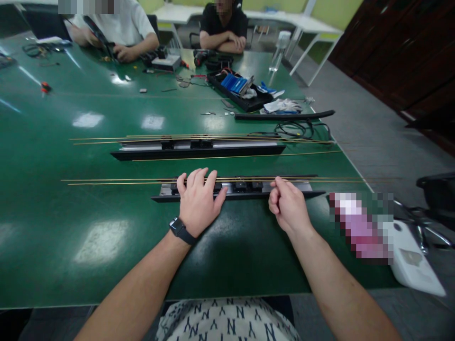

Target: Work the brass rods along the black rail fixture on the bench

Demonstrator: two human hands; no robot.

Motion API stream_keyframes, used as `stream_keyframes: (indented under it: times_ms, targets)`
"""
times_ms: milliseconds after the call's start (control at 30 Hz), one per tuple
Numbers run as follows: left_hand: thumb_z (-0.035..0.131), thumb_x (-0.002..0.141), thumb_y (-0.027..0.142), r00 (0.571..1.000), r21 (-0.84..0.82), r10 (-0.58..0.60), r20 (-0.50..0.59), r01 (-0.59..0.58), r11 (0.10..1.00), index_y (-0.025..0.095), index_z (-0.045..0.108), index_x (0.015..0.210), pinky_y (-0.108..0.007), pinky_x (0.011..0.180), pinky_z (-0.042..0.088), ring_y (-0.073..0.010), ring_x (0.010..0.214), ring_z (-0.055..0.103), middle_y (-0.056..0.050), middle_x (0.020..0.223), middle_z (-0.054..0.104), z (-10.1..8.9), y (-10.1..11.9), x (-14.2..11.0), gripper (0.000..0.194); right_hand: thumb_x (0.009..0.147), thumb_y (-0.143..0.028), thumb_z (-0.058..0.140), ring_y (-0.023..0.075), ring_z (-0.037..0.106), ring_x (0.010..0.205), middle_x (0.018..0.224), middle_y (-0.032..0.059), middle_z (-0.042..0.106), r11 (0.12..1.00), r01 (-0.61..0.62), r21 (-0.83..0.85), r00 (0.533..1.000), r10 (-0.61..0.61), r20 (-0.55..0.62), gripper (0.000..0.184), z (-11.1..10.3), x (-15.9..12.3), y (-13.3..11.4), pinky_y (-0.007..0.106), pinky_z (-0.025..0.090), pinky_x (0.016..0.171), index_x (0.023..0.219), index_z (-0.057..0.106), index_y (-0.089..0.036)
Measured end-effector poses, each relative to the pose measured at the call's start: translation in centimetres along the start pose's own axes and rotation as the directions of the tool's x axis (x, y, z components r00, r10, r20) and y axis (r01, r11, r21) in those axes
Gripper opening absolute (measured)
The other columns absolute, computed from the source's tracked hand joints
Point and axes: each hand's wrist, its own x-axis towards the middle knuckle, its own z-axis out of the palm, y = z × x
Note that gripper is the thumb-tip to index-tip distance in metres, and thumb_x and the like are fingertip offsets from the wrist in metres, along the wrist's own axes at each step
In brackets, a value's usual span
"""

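Observation:
In front of me lies a long black and silver metal rail with dark blocks set along it. Two thin brass-coloured rods run lengthwise over it and stick out past both ends. My left hand, with a black watch on the wrist, rests over the rail's left part, fingers spread. Thumb and forefinger of my right hand are pinched together on a rod near the rail's right end. The fingers hide part of the blocks.
Beyond lies a second rail with more thin rods. Farther back are a black strip, coiled cable, gloves and a black tray. Two people sit across the green table. A white device lies at the right edge.

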Motion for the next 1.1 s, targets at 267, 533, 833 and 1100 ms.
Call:
stream_keyframes:
  times_ms: [267,533,833,1100]
  targets:
    - [0.055,0.100,0.045,1.000,-0.001,0.000,0.006,0.000,1.000,0.019,0.064,0.134,-0.060,0.119,0.026,-0.0352,0.136,0.053,-0.017,0.141,0.064,0.02,-0.01,0.05,0.044,0.088,-0.044,0.074,0.0062,0.034,0.029,0.043,-0.0075,0.049,1.000,0.004,0.014,1.000,-0.003,-0.030,0.029,0.14,-0.06,-0.01,0.017,0.023,0.028,0.083,0.059,-0.019]
    - [0.056,0.100,0.046,1.000,-0.005,-0.004,0.005,0.004,1.000,0.019,0.063,0.134,-0.059,0.120,0.025,-0.0352,0.137,0.052,-0.017,0.141,0.064,0.07,-0.07,0.02,0.044,0.087,-0.045,0.075,0.0072,0.035,0.029,0.044,-0.0067,0.051,1.000,-0.002,-0.007,1.000,0.002,0.002,0.030,-0.30,0.18,0.12,0.018,0.024,0.029,0.084,0.061,-0.019]
    - [0.054,0.100,0.046,1.000,-0.014,-0.014,0.007,0.014,1.000,0.020,0.063,0.135,-0.060,0.120,0.024,-0.0352,0.137,0.052,-0.017,0.141,0.063,-0.02,0.09,0.01,0.044,0.088,-0.047,0.075,0.0071,0.037,0.028,0.044,-0.0061,0.052,0.997,0.015,-0.079,0.999,-0.013,0.033,0.033,-0.15,0.14,0.24,0.018,0.024,0.030,0.086,0.063,-0.017]
    - [0.054,0.100,0.045,1.000,-0.019,-0.012,0.008,0.012,1.000,0.020,0.064,0.134,-0.061,0.119,0.025,-0.0360,0.137,0.051,-0.018,0.141,0.063,-0.04,0.08,0.02,0.044,0.088,-0.042,0.074,0.0064,0.034,0.029,0.044,-0.0074,0.049,1.000,-0.002,0.004,1.000,0.002,0.006,0.028,-0.07,0.02,0.02,0.017,0.023,0.029,0.083,0.061,-0.019]
